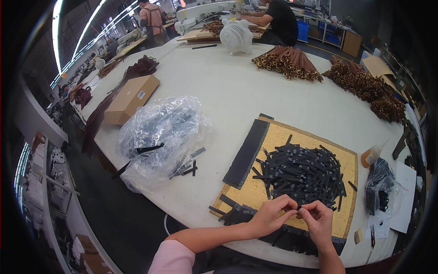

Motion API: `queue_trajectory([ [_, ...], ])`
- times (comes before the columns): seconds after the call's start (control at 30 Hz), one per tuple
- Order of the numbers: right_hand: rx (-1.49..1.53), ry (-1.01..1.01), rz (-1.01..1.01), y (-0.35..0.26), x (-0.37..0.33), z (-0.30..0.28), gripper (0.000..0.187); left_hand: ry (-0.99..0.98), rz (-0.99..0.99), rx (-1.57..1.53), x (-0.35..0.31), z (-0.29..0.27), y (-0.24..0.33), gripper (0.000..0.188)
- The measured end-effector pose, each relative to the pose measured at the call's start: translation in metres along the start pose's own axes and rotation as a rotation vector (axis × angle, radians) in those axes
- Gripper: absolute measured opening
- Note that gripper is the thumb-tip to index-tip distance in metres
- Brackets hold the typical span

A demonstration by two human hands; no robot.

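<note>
Over the near part of a yellow board [292, 132], my left hand [273, 214] and my right hand [318, 223] meet fingertip to fingertip. Both pinch a small black strip [299, 207], mostly hidden by the fingers. Just beyond them lies a loose heap of short black strips [303, 171] with greyish ends. A wide black band [247, 153] runs along the board's left edge. More black strips [237, 214] lie side by side at the near edge, partly beneath my forearms.
To the left are a clear plastic bag [159, 137] holding dark pieces and a cardboard box [132, 98]. Brown strap bundles [287, 64] and a white fan [236, 36] stand at the back. On the right are an amber bottle [370, 156], a bagged black bundle [381, 187] and tweezers [372, 235].
</note>
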State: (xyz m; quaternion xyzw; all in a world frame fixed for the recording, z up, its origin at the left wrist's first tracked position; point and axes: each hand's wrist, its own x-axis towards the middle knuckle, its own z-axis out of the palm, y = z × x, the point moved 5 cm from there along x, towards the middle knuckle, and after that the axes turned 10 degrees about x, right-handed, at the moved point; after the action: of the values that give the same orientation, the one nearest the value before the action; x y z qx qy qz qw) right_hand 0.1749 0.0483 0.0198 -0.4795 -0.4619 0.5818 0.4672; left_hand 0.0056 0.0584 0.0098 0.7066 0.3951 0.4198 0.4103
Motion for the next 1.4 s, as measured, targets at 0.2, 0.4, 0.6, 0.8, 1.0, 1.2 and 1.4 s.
queue_trajectory([
  [0.2, 0.239, -0.097, 0.117, 0.01, 0.004, 0.003, 0.006, 0.097, 0.165, 0.222, 0.001, -0.002, 0.007, 0.019],
  [0.4, -0.178, 0.117, -0.197, -0.038, -0.008, -0.046, 0.01, 0.081, 0.158, 0.19, 0.008, 0.006, 0.018, 0.021],
  [0.6, -0.383, 0.936, -0.453, -0.074, -0.049, -0.233, 0.008, 0.161, -0.07, -0.009, 0.011, -0.007, 0.008, 0.009],
  [0.8, -0.136, 0.779, -0.352, -0.052, -0.033, -0.234, 0.011, 0.54, -0.185, -0.068, 0.017, -0.107, 0.003, 0.01],
  [1.0, -0.267, 0.436, -0.349, -0.055, -0.009, -0.164, 0.009, 0.636, -0.439, 0.136, -0.028, -0.215, -0.081, 0.017],
  [1.2, -0.675, -0.106, -0.341, -0.055, 0.026, -0.009, 0.005, 0.363, -0.648, 0.449, -0.062, -0.17, -0.082, 0.042],
  [1.4, -0.854, -0.444, -0.582, -0.055, 0.024, 0.055, 0.008, 0.291, -0.653, 0.632, -0.045, -0.16, -0.085, 0.033],
])
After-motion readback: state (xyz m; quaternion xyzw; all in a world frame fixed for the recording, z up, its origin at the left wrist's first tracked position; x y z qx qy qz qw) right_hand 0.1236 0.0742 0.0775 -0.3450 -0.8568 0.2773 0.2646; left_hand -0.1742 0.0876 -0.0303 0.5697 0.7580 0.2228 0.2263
